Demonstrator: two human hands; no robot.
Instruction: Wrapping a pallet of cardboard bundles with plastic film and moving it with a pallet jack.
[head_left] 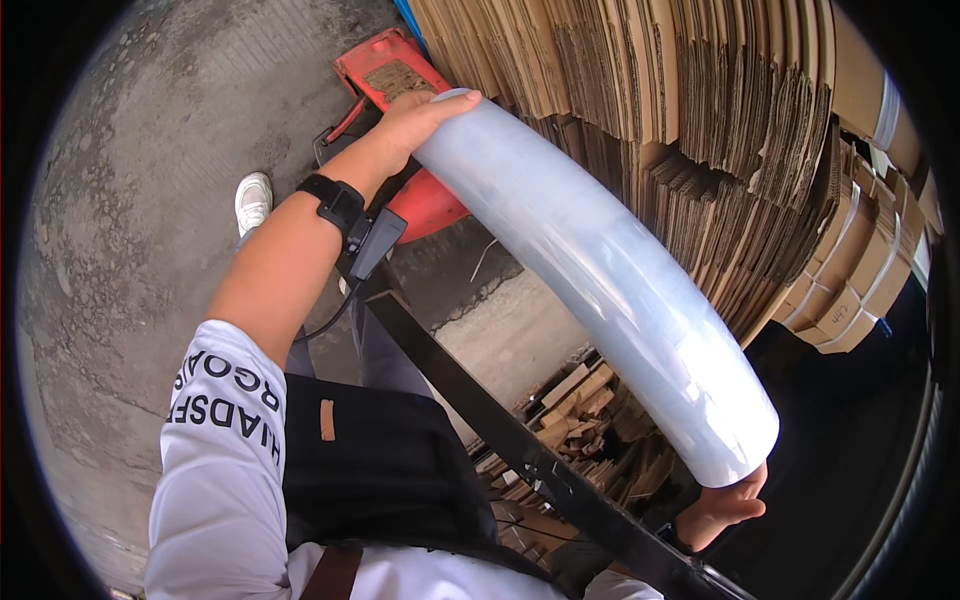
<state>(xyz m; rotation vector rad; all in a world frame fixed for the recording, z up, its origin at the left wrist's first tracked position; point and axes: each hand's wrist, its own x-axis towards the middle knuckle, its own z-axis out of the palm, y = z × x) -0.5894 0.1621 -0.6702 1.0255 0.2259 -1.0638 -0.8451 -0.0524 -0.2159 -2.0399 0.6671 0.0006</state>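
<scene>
A long roll of translucent whitish plastic film (600, 270) slants across the view, from the upper middle down to the lower right. At its upper end my left hand (412, 122) grips the roll, with the thumb lying along the edge. My right hand (722, 508) holds the lower end, its thumb sticking out below the rim and most of its fingers hidden behind the roll. A black band with a small dark device (362, 232) is strapped to my left wrist.
Stacks of flat cardboard (620, 70) stand along the upper right, beside strapped cardboard bundles (850, 270). Red equipment (395, 70) is behind my left hand. A dark metal bar (510, 440) crosses diagonally in front of me. Beyond it lies a pile of brown pieces (580, 410).
</scene>
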